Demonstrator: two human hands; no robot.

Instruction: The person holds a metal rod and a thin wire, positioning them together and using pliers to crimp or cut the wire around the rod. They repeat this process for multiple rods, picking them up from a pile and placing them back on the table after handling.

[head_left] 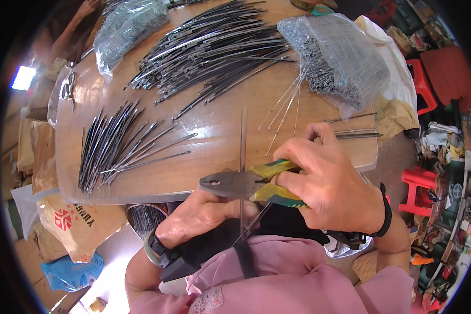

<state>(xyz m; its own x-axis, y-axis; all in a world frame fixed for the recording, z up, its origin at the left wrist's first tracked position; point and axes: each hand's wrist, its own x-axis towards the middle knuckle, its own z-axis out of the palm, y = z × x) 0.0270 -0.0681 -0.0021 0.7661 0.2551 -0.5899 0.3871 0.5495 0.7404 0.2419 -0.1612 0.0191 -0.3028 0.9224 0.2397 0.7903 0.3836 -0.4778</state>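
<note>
Right hand (332, 183): clenched around the yellow-and-green sleeved handles of a pair of grey steel combination pliers (246, 184), held level just off the near edge of the bench, nose pointing to the person's left.

Left hand (201, 217): closed below the pliers, grasping a long, thin, flat grey metal strip (243, 138) that stands upright and crosses the pliers close to their pivot. Whether the pliers bite the strip or merely pass behind it cannot be made out. A second thin rod slants beside the strip's lower end.

Handling, as judged: the strip looks light, stiff yet springy, smooth and likely slippery, with narrow edges; best taken low on its shank, near where the tool meets it. The pliers look heavy for their size and are best held by the sleeves.

Bench (214, 157): rounded brown wooden top.
- Near left part: fan of dark metal strips (110, 144).
- Far middle: large heap of like strips (214, 47), longer, curved.
- Far right corner: clear plastic bag of fine grey wires (340, 52), several loose wires (285, 107) trailing from it towards the near edge.
- Far left corner: second clear bag of wires (125, 26).
- Right edge: a few short rods (358, 133).

Hidden or unclear: the strip's lower end is lost against dark cloth over the pink garment (298, 277); the left fingers are tucked under the tool; a dark band (386, 209) circles the right wrist; clutter beyond the bench's right edge is too bent and small to sort.
</note>
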